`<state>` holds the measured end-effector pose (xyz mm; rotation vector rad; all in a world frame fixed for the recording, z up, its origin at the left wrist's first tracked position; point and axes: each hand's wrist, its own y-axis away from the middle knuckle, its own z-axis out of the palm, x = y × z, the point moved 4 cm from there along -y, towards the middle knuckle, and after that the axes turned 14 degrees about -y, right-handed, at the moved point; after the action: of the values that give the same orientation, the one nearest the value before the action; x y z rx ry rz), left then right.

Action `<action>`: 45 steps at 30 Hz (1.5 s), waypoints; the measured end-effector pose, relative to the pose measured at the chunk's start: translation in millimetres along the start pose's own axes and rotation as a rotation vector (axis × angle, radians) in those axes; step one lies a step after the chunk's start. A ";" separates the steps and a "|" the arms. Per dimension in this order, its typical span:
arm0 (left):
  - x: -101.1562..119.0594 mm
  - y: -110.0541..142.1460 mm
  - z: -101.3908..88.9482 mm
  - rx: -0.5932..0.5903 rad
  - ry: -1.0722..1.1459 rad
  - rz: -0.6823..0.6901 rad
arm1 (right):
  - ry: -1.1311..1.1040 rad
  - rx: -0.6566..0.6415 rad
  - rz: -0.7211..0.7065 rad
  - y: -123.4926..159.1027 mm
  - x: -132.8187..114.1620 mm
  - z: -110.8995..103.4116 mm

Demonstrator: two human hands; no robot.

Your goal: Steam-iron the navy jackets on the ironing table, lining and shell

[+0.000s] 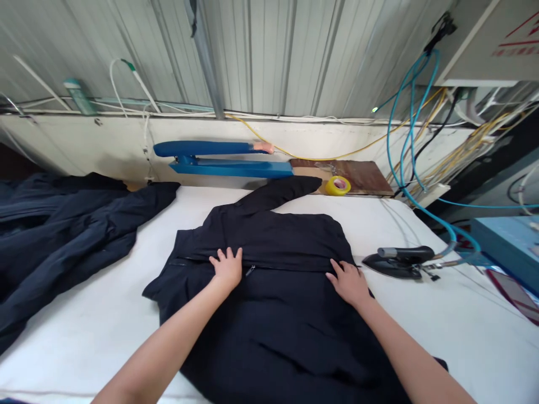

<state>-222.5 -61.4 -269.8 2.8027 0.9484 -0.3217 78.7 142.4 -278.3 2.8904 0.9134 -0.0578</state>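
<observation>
A dark navy jacket [273,314] lies spread on the white padded table [96,303], one sleeve stretched towards the back. My left hand [227,267] rests flat on it, fingers spread, just beside the zipper seam. My right hand [348,280] lies flat on the jacket's right side, fingers stretched out. Neither hand holds anything.
A black steam iron [398,262] with blue hoses stands on the table to the right. A heap of dark garments [63,235] covers the left. At the back are a blue arm board [223,158], a yellow tape roll [337,185] and tangled cables [442,140].
</observation>
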 end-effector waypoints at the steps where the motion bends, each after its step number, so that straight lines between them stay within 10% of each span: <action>1: 6.6 6.8 0.4 0.037 0.014 0.021 | 0.011 0.010 0.045 6.1 -4.4 7.3; 5: 16.2 36.9 12.7 0.175 0.046 0.140 | 0.039 0.078 0.119 36.6 -21.7 29.1; 11: 9.3 40.2 10.0 0.040 -0.013 0.152 | -0.040 0.132 0.162 65.9 -25.3 18.8; 19: 71.5 -3.6 -67.4 0.067 0.150 0.244 | -0.227 0.178 0.143 -23.1 5.2 -51.0; 27: 101.7 -1.5 -6.8 0.149 0.051 0.172 | -0.208 -0.153 0.198 -81.2 22.9 3.2; 33: 96.7 1.5 -6.7 0.131 -0.010 0.200 | -0.064 -0.007 -0.095 -74.9 102.4 -63.3; 38: 88.4 10.9 -2.9 0.074 -0.017 -0.013 | -0.052 -0.342 0.000 -78.6 205.8 -90.9; 45: 83.0 11.0 -2.6 0.002 0.024 0.016 | -0.364 -0.471 0.110 -88.5 196.9 -78.9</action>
<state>-151.0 -21.4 -287.5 2.8207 0.9304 -0.2871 189.2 335.8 -221.7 2.3788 0.6028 -0.3043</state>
